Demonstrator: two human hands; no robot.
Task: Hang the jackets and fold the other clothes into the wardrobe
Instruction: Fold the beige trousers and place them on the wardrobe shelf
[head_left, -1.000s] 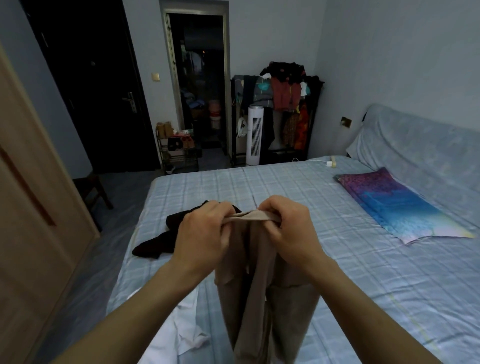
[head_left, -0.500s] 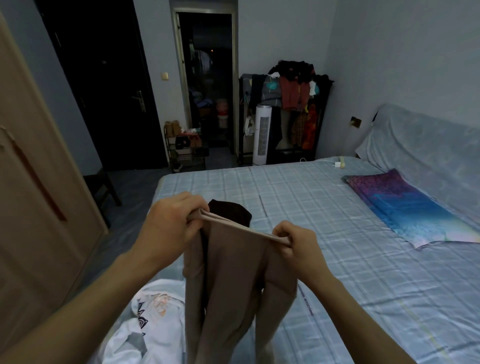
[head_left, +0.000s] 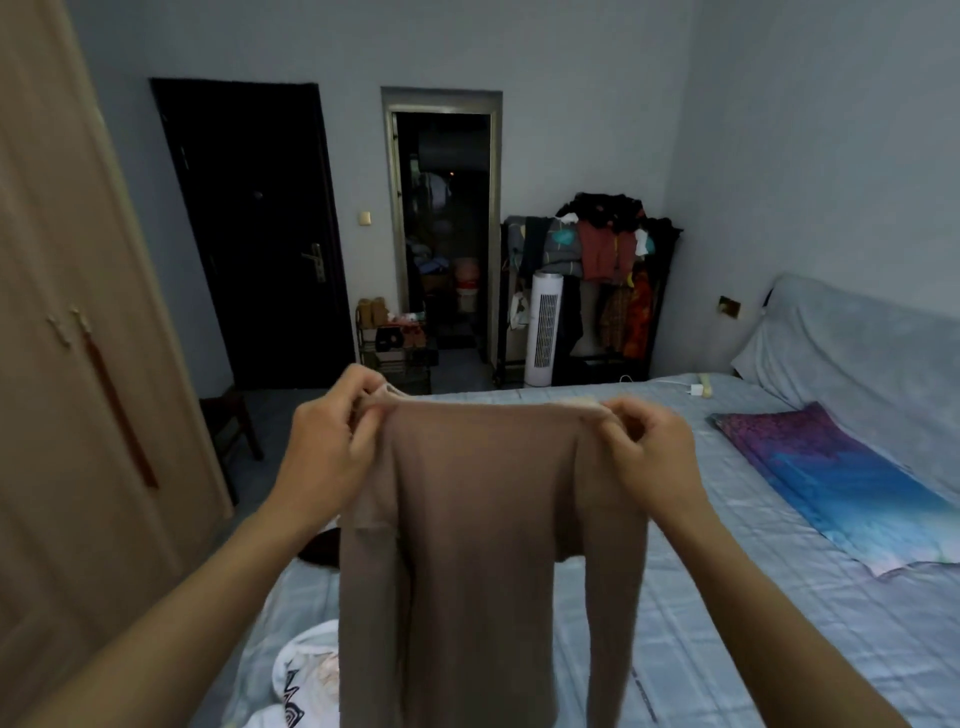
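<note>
A beige long-sleeved top (head_left: 483, 545) hangs spread out in front of me above the bed (head_left: 779, 649). My left hand (head_left: 332, 447) pinches its left shoulder and my right hand (head_left: 649, 452) pinches its right shoulder, so the top edge is stretched flat between them. Both sleeves dangle down at the sides. A white printed garment (head_left: 301, 680) lies on the bed below my left arm. A dark garment (head_left: 322, 551) shows partly behind the beige top. The wooden wardrobe (head_left: 67, 364) stands at the left with its doors closed.
A colourful pillow (head_left: 841, 478) lies on the right of the bed. Beyond the bed stand a white tower fan (head_left: 543, 327), a loaded clothes rack (head_left: 602, 270), a shoe shelf (head_left: 395, 338) and a dark stool (head_left: 228, 426). A charger (head_left: 698, 389) rests on the bed's far edge.
My hands rose and moved apart, stretching the beige top from a bunched bundle to its full shoulder width. The view tilted upward.
</note>
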